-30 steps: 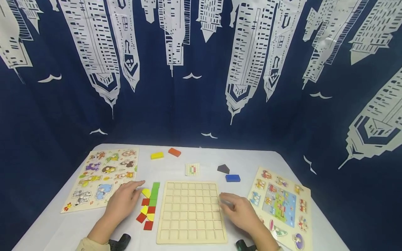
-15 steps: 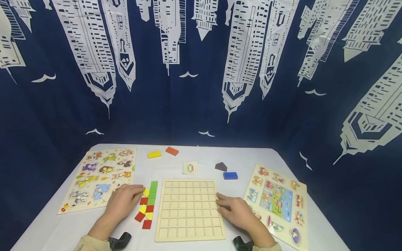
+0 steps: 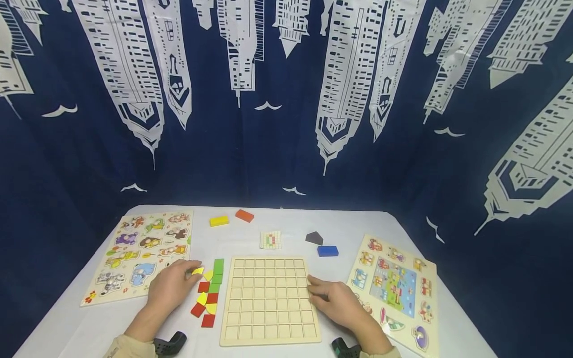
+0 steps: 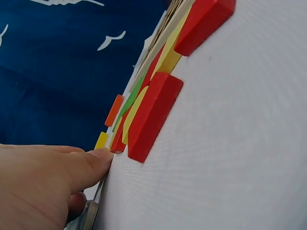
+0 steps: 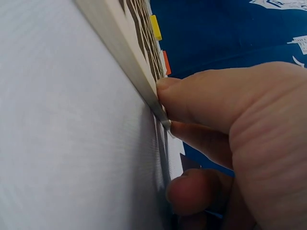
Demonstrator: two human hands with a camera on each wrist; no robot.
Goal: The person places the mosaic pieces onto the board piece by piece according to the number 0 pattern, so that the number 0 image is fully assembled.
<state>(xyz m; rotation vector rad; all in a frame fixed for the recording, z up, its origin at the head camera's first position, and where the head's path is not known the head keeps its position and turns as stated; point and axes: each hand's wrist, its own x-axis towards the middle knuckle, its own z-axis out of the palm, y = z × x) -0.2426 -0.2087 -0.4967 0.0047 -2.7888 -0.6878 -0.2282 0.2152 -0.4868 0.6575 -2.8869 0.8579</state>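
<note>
In the head view my left hand pinches a small yellow rounded block between thumb and fingertips, left of the loose blocks. Another yellow block lies right beside it, next to a column of green blocks. Red blocks and more yellow ones lie nearer me. In the left wrist view the hand hides the held block. My right hand rests thumb and fingertips against the right edge of a wooden grid board, whose squares hold nothing. The right wrist view shows the thumb at the board's rim.
A small pattern card lies behind the board. Yellow, orange, blue and dark grey blocks lie farther back. An animal puzzle board is at left, another picture puzzle at right.
My left hand has reached the yellow blocks, taken one and drawn it slightly left. My right hand stays at the board's edge. The head view has shifted a little.
</note>
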